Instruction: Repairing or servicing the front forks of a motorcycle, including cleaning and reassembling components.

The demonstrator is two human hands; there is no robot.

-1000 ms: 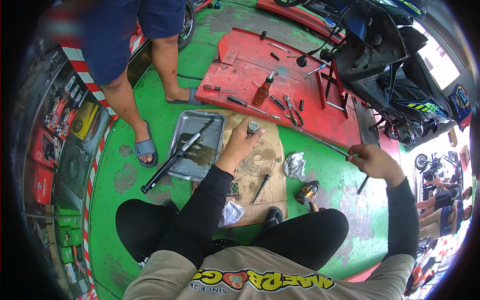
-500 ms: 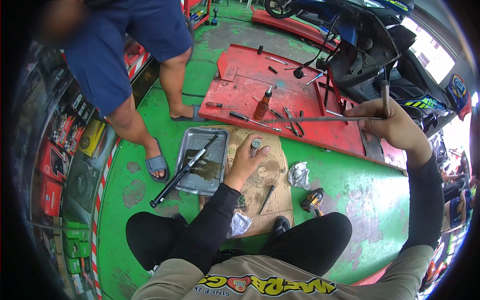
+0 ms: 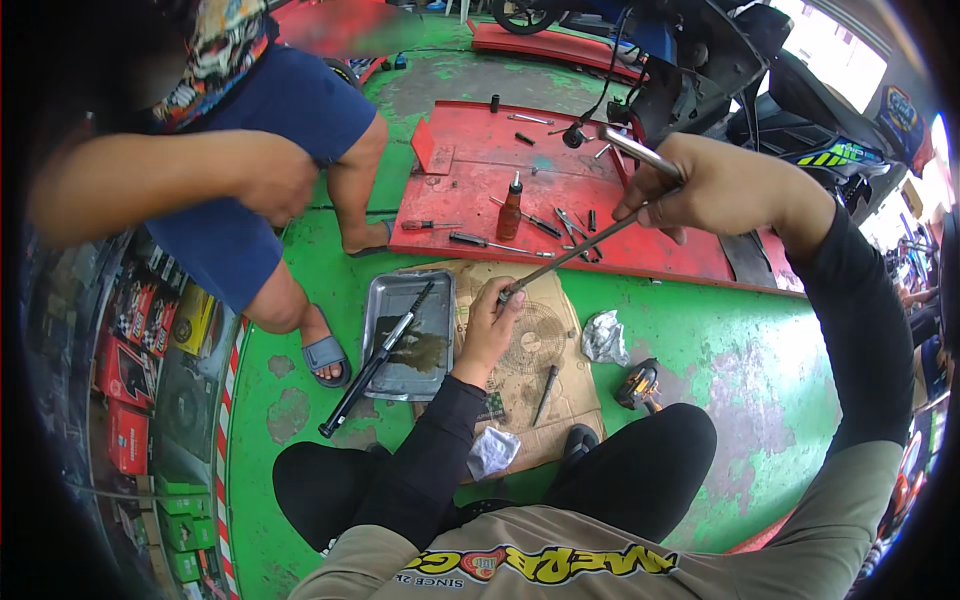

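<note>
Green floor (image 3: 720, 400): paint worn, patches of grey exposed. Dark motorcycle (image 3: 715, 50) parked upper right. Flat red metal platform (image 3: 470, 130), scuffed, strewn with hand tools. Co-worker (image 3: 310, 110) in blue shorts seen upper left; since the frame half a second ago, a bare forearm (image 3: 150, 180) has been brought across the shorts, hand blurred. Brown cardboard sheet (image 3: 575, 400), stained, printed with a round fan, laid on the floor. Rectangular grey metal tray (image 3: 443, 310) placed at its left, wetted by a dark, oily puddle; black-and-silver cylindrical shaft (image 3: 362, 384) slanted across, lower end stuck out past the rim.

Long T-handle tool (image 3: 590, 243): thin straight steel rod, shiny crossbar. Gripped near the crossbar by the right hand (image 3: 730, 185), fingers closed around it. Rod was held level and apart from the left hand before; now slanted down, tip brought to the mouth of the metal tube. Whether it is inserted cannot be told. Drill (image 3: 637, 385) and amber bottle (image 3: 510, 215) left in place, likewise crumpled white rag (image 3: 604, 338). Metal tube (image 3: 506, 296), narrow and round-mouthed, held over the cardboard, closed in the fist of the left hand (image 3: 490, 330).
</note>
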